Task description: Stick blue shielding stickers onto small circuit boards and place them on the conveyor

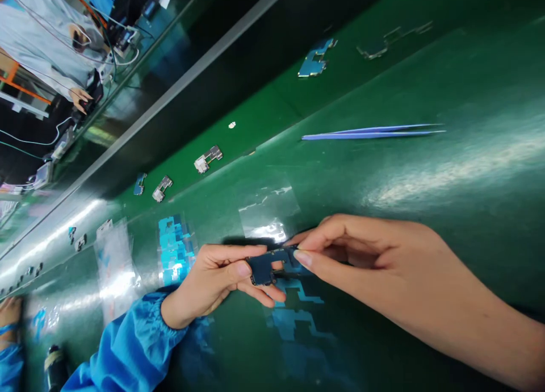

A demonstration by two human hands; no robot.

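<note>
Our left hand [215,281], in a blue cuffed sleeve [128,346], grips a dark blue circuit board [261,270] between thumb and fingers. Our right hand [361,255] pinches the board's right end narrowly between thumb and forefinger. We hold the board just above the green worktop [426,79]. Blue-coated tweezers [370,133] lie far to the right, a clear film sheet [268,210] lies just beyond our hands, and metal shield pieces [208,159] lie far to the left.
</note>
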